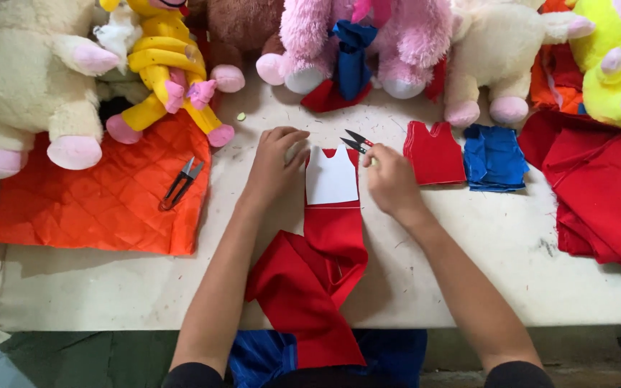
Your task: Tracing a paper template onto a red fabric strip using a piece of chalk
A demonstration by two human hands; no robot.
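Red cloth: a long strip of red fabric (325, 266) runs from my lap up the table (468, 251), its top end under the template.
Template: white vest-shaped card (331, 178) lies flat on the strip, between my hands.
Left hand: my left hand (276, 167) sits at nine o'clock of the card, fingers bent, tips pressing its upper left edge.
Right hand: my right hand (391, 181), at three o'clock of the card, closes on small red-handled snips (357, 141); blades point to ten o'clock, seemingly apart.
Cut pieces: red vest shapes (434, 152) and a blue stack (496, 156) at three o'clock.
Spare snips: black pair (181, 183) on orange quilted fabric (102, 194), nine o'clock.
Far edge: plush toys (30, 79) at twelve o'clock.
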